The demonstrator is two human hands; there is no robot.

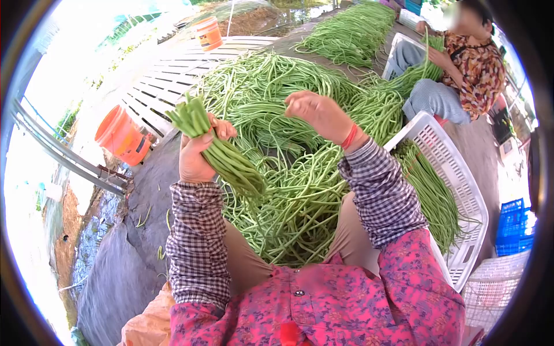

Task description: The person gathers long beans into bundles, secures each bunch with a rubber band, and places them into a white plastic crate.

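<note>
My left hand (199,155) is closed around a bundle of green long beans (234,167). The bundle's even ends point up and left, and its length slants down to the right. My right hand (320,115) is raised above the bean heap, apart from the bundle. Its fingers are loosely bent and a little blurred, and nothing shows in them. A red band (349,136) circles that wrist. Beneath both hands spreads a large heap of loose long beans (288,202), reaching in between my knees.
At my right stands a white slatted crate (470,202) holding long beans. Orange buckets (122,135) stand at the left and far back. Another person (461,75) sits at the upper right, holding beans. Blue crates (511,228) lie at the right edge. Another bean pile (352,34) lies behind.
</note>
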